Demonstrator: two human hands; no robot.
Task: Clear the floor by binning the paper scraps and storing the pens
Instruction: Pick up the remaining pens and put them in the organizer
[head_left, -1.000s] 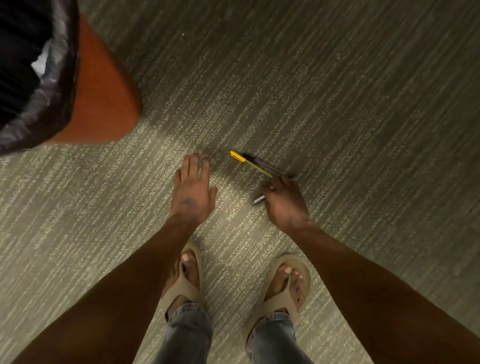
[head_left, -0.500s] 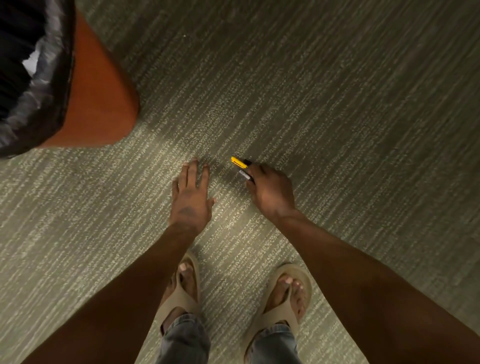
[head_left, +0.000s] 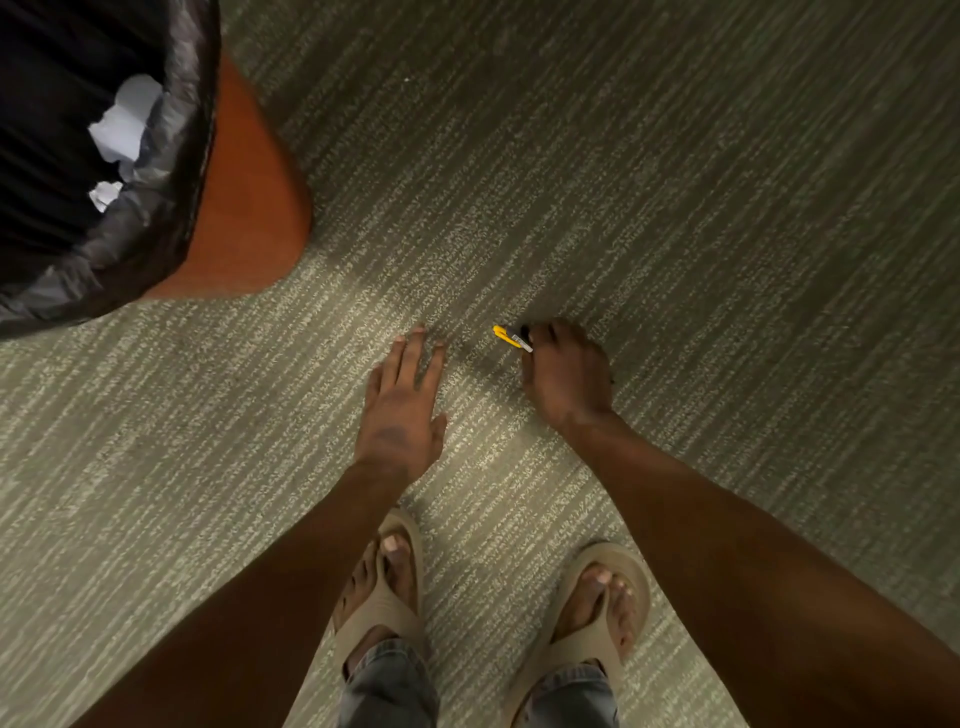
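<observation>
While the left hand (head_left: 400, 415) lies flat on the floor (head_left: 675, 208), likely for balance, the right hand (head_left: 566, 374) closes its grip on the pens (head_left: 511, 338), gathered for storing.

The right grip (head_left: 566, 371) is curled around the pens (head_left: 511, 338), whose yellow and silver ends stick out on its left side, low over the carpet (head_left: 675, 182). The left grip (head_left: 402, 410) lies just left of it, fingers straight, palm down. The bin (head_left: 244, 197), black-lined and holding paper scraps (head_left: 124, 130), stands well left and beyond both grips. Two sandals (head_left: 384, 603) sit below the grips.
</observation>
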